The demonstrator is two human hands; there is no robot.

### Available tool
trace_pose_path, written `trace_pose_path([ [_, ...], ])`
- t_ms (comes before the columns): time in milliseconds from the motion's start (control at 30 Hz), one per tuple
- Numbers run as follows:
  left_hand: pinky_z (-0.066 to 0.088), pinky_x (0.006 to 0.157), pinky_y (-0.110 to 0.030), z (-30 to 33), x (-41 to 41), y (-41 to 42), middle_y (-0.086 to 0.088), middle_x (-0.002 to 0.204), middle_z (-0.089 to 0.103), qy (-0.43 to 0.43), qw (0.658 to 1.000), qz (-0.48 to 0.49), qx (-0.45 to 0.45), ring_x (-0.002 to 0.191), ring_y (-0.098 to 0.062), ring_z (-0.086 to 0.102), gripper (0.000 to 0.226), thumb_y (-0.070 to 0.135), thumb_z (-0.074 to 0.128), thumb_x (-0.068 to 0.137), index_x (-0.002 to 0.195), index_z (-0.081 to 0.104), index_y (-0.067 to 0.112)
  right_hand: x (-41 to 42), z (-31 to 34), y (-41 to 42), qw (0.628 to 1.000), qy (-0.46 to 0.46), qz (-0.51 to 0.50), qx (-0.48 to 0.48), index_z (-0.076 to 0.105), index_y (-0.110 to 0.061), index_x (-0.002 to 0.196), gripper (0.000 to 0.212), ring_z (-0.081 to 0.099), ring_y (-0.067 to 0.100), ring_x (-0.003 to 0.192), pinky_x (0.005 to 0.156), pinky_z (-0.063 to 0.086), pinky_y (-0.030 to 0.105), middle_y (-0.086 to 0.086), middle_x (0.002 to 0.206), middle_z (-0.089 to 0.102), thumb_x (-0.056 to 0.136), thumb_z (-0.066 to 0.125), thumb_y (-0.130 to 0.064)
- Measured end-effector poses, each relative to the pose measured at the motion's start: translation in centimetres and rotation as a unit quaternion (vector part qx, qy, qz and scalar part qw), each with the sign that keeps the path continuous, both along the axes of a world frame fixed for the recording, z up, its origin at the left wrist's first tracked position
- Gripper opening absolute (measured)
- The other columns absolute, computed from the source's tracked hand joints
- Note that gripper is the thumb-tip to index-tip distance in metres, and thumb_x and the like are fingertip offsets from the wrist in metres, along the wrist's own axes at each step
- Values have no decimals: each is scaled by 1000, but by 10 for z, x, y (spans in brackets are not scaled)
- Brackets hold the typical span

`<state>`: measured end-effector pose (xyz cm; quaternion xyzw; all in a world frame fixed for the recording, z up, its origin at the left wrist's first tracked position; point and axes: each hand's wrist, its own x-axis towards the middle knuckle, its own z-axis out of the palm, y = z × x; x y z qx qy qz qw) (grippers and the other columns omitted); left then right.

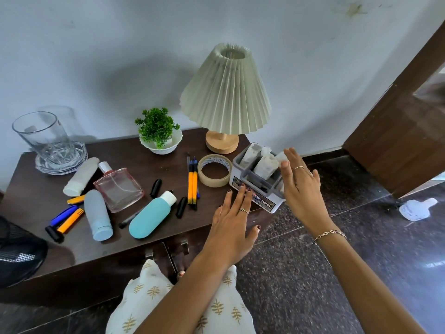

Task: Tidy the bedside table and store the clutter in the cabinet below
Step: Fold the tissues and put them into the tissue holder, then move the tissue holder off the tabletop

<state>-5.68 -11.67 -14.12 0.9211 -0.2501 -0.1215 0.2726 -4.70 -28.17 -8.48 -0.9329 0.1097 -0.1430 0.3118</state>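
Note:
A dark wooden bedside table (101,247) carries clutter. A grey-and-white caddy (258,179) with white packets stands at its right corner. My left hand (234,219) lies flat with straight fingers, fingertips touching the caddy's labelled front. My right hand (301,186) is beside the caddy's right side with fingers extended, holding nothing. Left of the caddy lie a tape roll (214,170), pens (192,183), a teal bottle (150,215), a pale blue bottle (98,218), a perfume bottle (119,188), a white tube (80,177), lighters (66,218) and black caps (155,188).
A pleated lamp (225,92) and a small potted plant (159,133) stand at the back by the wall. A glass on a glass dish (49,141) is at the back left. Cabinet handles (168,249) show below the tabletop. A wooden door (397,141) is to the right.

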Motion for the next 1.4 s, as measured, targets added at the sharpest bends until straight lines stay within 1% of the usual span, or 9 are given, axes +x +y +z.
trace_pose_path([
  [267, 12, 117, -34, 16, -13, 33, 10, 159, -1, 0, 998, 48, -35, 147, -10, -5, 65, 32, 43, 96, 151, 10, 23, -51, 8, 50, 976, -122, -59, 173, 36, -42, 136, 53, 41, 12, 133, 110, 33, 49, -9, 144, 45, 91, 18, -63],
  [367, 17, 116, -36, 24, -25, 60, 8, 159, 6, -25, 998, 58, 15, 147, -11, 2, 62, 33, 44, 96, 150, 15, 23, -81, 2, 79, 971, -117, -35, 206, 36, -52, 130, 53, 46, 12, 98, 87, 38, 34, -17, 102, 51, 86, 16, -73],
  [500, 22, 116, -35, 32, -36, 96, 4, 158, 16, -37, 992, 114, 38, 146, -14, 11, 64, 31, 51, 93, 149, 20, 22, -107, -11, 115, 975, -54, 3, 214, 42, -42, 129, 66, 42, 13, 92, 80, 41, 37, -6, 105, 55, 80, 18, -79],
  [633, 24, 116, -37, 42, -41, 118, -1, 157, 21, -67, 985, 149, 58, 145, -18, 17, 71, 29, 59, 90, 149, 20, 19, -116, -12, 132, 977, 62, 65, 193, 47, -26, 130, 36, 47, 13, 122, 96, 38, 23, -5, 143, 44, 95, 48, -35],
  [833, 23, 114, -35, 31, -28, 131, 0, 154, 26, -142, 974, 95, 148, 144, -17, 21, 66, 39, 57, 90, 147, 29, 21, -109, -32, 144, 961, 182, 80, 190, 49, -17, 130, 35, 61, 19, 97, 65, 45, 19, -5, 99, 56, 96, 47, -27],
  [967, 25, 113, -34, 18, -14, 135, -1, 147, 34, -210, 956, 56, 196, 139, -19, 29, 63, 37, 60, 88, 143, 36, 20, -86, -71, 154, 943, 250, 74, 208, 46, -14, 133, 39, 60, 17, 80, 54, 40, 10, -1, 98, 57, 96, 48, -26],
  [1100, 29, 112, -37, 9, -1, 136, -2, 143, 35, -200, 954, 51, 217, 135, -21, 32, 65, 35, 66, 84, 141, 39, 19, -61, -102, 169, 916, 317, 69, 237, 53, -15, 127, 38, 60, 25, 96, 73, 39, 21, 11, 117, 64, 90, 52, -24],
  [1233, 29, 110, -37, 1, 6, 137, -3, 141, 35, -216, 945, 48, 242, 131, -24, 33, 69, 38, 69, 80, 139, 40, 19, -38, -128, 178, 898, 350, 36, 263, 62, -8, 109, 31, 60, 32, 105, 76, 40, 26, 16, 113, 66, 84, 55, -26],
  [1400, 28, 110, -39, -1, 7, 135, -3, 143, 34, -223, 937, 43, 265, 131, -26, 33, 71, 42, 70, 78, 139, 40, 19, -40, -138, 178, 903, 349, 58, 245, 59, -9, 113, 31, 59, 34, 108, 83, 44, 31, 15, 116, 64, 88, 52, -27],
])
